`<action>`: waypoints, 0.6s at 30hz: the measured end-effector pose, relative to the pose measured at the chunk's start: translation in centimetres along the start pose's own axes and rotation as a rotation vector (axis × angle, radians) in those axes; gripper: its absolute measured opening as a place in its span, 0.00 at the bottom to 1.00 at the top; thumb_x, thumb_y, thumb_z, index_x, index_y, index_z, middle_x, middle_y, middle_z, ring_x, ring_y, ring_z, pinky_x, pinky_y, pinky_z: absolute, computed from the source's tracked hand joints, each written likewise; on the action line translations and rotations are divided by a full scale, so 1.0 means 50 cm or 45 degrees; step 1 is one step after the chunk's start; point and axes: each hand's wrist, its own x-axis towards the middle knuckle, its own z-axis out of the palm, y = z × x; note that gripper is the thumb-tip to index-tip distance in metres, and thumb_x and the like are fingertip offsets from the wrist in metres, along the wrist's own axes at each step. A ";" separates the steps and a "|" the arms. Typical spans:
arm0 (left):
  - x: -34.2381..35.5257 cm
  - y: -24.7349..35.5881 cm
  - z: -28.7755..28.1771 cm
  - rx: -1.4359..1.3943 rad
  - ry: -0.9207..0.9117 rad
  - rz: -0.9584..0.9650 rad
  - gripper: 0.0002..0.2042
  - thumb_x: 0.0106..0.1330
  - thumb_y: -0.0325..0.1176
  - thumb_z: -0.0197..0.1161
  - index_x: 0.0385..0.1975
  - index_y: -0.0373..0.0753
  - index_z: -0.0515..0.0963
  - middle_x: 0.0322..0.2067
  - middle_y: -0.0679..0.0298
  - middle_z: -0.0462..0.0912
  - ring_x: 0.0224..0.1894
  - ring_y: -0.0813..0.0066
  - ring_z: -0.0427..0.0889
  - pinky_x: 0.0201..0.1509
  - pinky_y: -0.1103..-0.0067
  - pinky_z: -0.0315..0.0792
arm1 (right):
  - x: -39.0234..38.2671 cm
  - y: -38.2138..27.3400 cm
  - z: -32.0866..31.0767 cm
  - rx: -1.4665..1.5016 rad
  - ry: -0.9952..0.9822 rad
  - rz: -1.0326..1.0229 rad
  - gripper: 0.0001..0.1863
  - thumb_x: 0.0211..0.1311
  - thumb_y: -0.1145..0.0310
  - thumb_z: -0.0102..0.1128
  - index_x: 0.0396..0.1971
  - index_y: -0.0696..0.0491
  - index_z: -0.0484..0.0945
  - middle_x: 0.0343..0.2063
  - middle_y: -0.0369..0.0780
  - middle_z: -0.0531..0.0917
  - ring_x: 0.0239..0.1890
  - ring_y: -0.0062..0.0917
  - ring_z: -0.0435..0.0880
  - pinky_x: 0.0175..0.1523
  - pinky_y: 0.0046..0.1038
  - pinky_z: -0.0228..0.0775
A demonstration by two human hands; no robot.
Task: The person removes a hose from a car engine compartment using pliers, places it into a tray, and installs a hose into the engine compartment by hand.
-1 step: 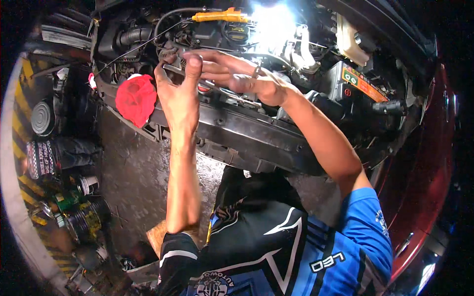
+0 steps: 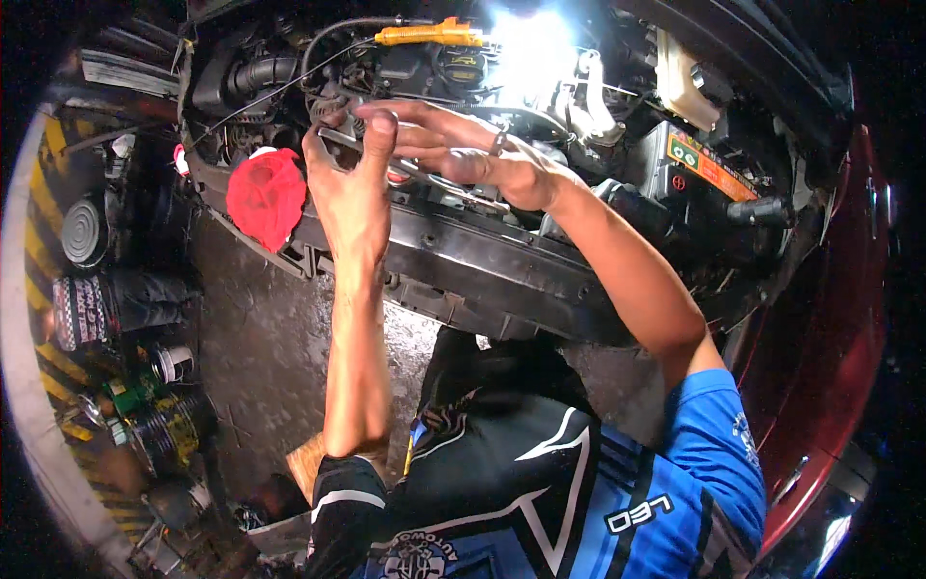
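Note:
Both my hands are raised over the front of an open engine bay, close together. My left hand (image 2: 349, 183) points up with thumb and index finger spread apart, and I see nothing between them. My right hand (image 2: 502, 169) reaches across from the right, its fingers stretched leftward behind the left thumb; a ring is on one finger. The fingertips overlap in view, so I cannot tell whether the hands touch. Below them runs the black front crossmember (image 2: 453, 246). A red cloth (image 2: 265, 198) with dark stains drapes over the edge beside my left hand.
A yellow-handled work light (image 2: 429, 34) glares over the engine. At the right are a car battery (image 2: 680, 159) and a pale plastic reservoir (image 2: 675, 82). A dark red car body panel (image 2: 820, 357) stands further right. Cans and containers (image 2: 164, 425) crowd the floor at left, by a striped edge.

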 end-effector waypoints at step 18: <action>-0.055 0.077 0.017 0.131 -0.090 0.244 0.37 0.62 0.60 0.61 0.57 0.31 0.66 0.48 0.49 0.78 0.51 0.62 0.77 0.56 0.70 0.69 | -0.010 0.000 -0.001 -0.152 0.131 -0.119 0.37 0.60 0.56 0.64 0.66 0.50 0.60 0.46 0.39 0.75 0.49 0.24 0.73 0.58 0.30 0.61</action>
